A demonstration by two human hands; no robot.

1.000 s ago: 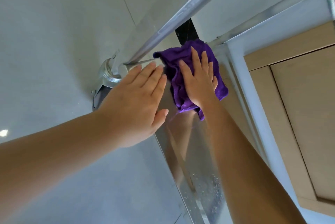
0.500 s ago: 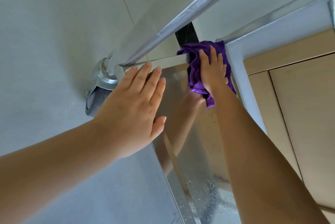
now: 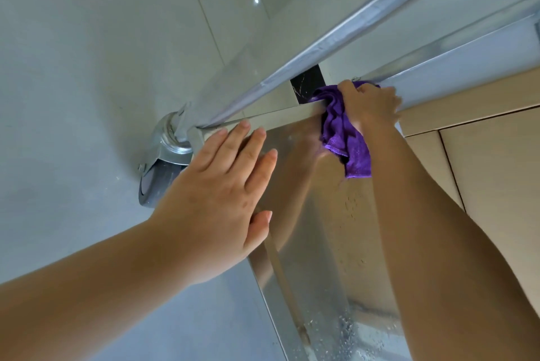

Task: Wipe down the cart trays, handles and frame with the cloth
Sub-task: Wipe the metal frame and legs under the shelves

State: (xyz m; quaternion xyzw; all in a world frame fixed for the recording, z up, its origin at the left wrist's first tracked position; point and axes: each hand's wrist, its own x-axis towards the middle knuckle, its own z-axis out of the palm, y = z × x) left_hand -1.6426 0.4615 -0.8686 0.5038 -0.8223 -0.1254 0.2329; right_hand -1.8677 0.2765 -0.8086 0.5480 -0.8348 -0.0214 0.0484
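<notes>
Right hand [image 3: 370, 107]: grips purple cloth [image 3: 344, 132] on tray [image 3: 315, 214] rim, centre right.
Left hand [image 3: 216, 208]: flat, fingers straight, on tray.

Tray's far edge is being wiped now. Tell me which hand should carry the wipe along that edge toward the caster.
Right hand: it already grips the purple cloth on that edge. Left hand lies flat, holding nothing.

Steel cart tray [image 3: 315, 214] — water droplets [image 3: 344, 328] and purple cloth [image 3: 342, 129] on it

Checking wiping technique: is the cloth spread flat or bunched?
Bunched: the right hand grips the cloth in folds, one end hanging.
</notes>
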